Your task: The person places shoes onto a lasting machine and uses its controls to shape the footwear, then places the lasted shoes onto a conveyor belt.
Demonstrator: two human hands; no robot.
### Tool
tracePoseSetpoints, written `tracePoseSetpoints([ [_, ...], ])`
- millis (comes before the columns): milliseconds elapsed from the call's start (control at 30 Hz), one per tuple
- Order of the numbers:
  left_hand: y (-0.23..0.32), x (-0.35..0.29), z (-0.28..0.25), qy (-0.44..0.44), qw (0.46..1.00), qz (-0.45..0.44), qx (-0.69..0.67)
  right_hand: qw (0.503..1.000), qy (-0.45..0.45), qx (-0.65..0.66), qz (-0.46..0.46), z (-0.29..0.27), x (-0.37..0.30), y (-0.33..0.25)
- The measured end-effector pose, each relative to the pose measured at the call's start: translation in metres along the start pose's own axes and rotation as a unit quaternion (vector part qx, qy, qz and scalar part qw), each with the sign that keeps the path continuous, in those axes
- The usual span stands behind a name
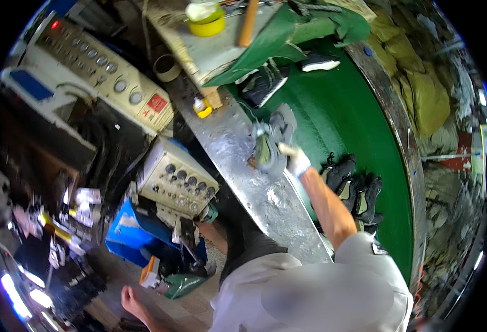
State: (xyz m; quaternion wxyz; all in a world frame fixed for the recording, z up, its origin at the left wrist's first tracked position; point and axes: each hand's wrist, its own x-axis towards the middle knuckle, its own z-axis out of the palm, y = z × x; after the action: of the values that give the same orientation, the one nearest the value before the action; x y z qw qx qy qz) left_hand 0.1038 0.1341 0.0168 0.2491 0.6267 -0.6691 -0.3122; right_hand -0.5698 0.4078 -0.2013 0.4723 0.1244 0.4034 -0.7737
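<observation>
My right hand (297, 161), in a pale glove, is closed on a grey shoe (273, 160) at the edge between the metal ledge and the green conveyor belt. Right beside it is a second grey shoe (282, 123); whether my fingers touch this one too, I cannot tell. Far off at the lower left, my bare left hand (133, 302) hangs low with its fingers curled in, and no object shows in it. Dark shoes (359, 193) stand on the belt to the right of my right forearm.
The bare metal ledge (229, 146) runs along the green belt (359, 122). More dark shoes (264, 84) lie farther up. A yellow tub (206, 25) and a small yellow bottle (202, 108) stand nearby. Left are a control box (177, 180), a dial panel (108, 66) and a blue bin (130, 232).
</observation>
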Motion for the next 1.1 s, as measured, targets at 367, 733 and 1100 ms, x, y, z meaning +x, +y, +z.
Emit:
tracePoseSetpoints([
  [367, 0.182, 0.078, 0.110, -0.288, 0.892, -0.060, -0.343, 0.951, -0.278, -0.042, 0.130, 0.296, -0.159, 0.175],
  [733, 0.064, 0.115, 0.029, -0.056, 0.862, -0.167, -0.475, 0.923, -0.296, -0.200, 0.141, 0.425, -0.159, 0.286],
  [1100, 0.052, 0.147, 0.016, 0.036, 0.826, -0.067, -0.559, 0.941, -0.294, -0.101, 0.132, 0.494, -0.134, 0.332],
])
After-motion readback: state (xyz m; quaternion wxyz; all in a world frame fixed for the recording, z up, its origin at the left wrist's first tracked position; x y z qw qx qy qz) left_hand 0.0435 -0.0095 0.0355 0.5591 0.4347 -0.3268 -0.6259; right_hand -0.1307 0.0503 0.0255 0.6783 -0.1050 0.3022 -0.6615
